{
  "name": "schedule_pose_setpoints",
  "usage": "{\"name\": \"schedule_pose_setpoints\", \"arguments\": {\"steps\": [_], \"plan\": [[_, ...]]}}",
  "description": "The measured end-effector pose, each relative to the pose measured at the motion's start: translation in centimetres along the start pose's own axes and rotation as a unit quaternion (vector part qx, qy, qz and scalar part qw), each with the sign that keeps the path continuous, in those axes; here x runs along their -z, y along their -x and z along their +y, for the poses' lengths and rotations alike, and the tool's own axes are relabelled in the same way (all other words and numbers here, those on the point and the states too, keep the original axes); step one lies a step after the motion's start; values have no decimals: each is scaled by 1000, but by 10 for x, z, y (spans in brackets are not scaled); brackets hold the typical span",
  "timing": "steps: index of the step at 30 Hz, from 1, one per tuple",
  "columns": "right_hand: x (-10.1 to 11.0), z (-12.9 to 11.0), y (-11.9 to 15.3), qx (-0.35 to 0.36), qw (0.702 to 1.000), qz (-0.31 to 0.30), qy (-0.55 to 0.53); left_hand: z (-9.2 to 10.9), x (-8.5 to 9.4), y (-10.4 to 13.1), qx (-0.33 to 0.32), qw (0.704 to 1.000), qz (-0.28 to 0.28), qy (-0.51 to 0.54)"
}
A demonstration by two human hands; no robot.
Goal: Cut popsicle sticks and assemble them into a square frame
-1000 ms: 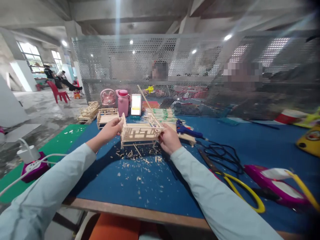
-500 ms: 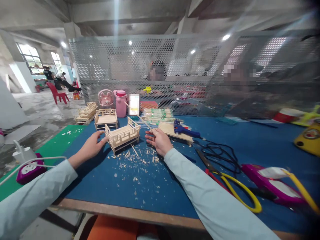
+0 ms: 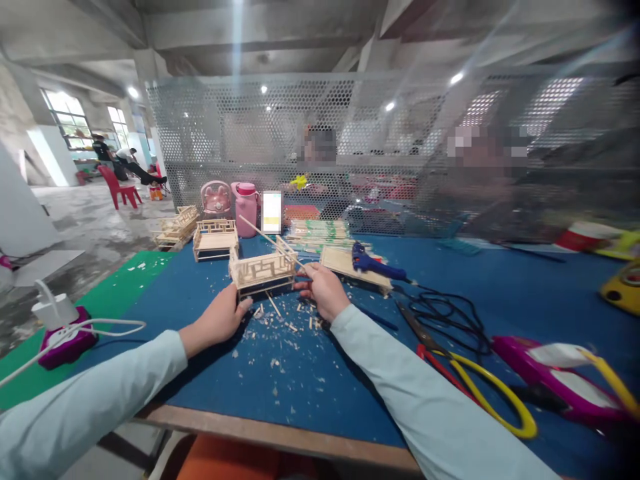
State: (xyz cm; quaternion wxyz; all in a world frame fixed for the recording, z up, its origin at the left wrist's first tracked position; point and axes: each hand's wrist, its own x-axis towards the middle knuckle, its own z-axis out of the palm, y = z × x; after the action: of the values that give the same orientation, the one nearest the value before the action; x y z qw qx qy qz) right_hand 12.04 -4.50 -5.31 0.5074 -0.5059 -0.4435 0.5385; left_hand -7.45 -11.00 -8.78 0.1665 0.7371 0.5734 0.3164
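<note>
A miniature bed-like frame of pale wooden sticks (image 3: 265, 272), with railings, is in front of me over the blue table. My left hand (image 3: 219, 319) grips its near left corner, fingers partly hidden behind it. Between the fingertips of my right hand (image 3: 324, 293) is a thin wooden stick (image 3: 257, 231), which slants up to the left across the top of the frame. Whether the stick touches the railing I cannot tell. The right fingers are close to the frame's right end. Stick offcuts (image 3: 274, 304) and shavings lie scattered below.
Similar stick models (image 3: 216, 239) stand at the back left. A blue glue gun (image 3: 375, 263) rests on a flat wooden piece. Nearby lie yellow-and-red-handled scissors (image 3: 470, 373), a black cable (image 3: 445, 310) and a purple power strip (image 3: 550, 373). A pink flask (image 3: 246, 212) stands behind.
My left hand has moved right with the stick frame, turning it and bringing it close to my right hand. The held stick now crosses over the frame. The view has shifted slightly.
</note>
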Motion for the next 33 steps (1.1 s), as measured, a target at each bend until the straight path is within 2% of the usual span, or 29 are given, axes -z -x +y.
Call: {"name": "schedule_pose_setpoints", "arguments": {"steps": [2,4,8,11,13,15,17,19,20,22,24,28,29,31,33], "plan": [[8,-1,-4,5,999,32,9,0,-5,-19,-6,999,9,36],[13,-1,-7,6,998,55,8,-2,-11,-34,-10,997,41,63],[10,2,-7,8,998,56,-23,-3,-18,-52,68,985,121,105],[5,3,-4,11,998,41,-49,2,-11,-55,113,977,134,122],[3,3,-3,14,997,37,-61,5,-2,-52,141,980,110,88],[2,2,-1,12,997,35,-69,5,8,-42,178,981,77,-7],[2,1,0,8,997,31,-76,3,14,-26,207,969,51,-122],[1,1,2,6,996,27,-81,0,13,-5,195,961,27,-193],[0,1,2,5,996,25,-83,0,10,5,189,959,-2,-211],[-1,2,3,3,996,22,-86,4,-1,20,150,961,-35,-230],[-2,3,3,1,996,19,-88,16,-16,26,101,967,-63,-224],[-1,4,2,-2,996,17,-88,50,-49,12,13,983,-61,-172],[0,5,1,-2,996,16,-86,58,-55,7,-30,986,-72,-149],[2,5,0,0,997,13,-82,69,-60,-2,-92,984,-104,-107],[5,6,-2,3,997,8,-78,73,-58,-7,-104,985,-109,-81]]}}
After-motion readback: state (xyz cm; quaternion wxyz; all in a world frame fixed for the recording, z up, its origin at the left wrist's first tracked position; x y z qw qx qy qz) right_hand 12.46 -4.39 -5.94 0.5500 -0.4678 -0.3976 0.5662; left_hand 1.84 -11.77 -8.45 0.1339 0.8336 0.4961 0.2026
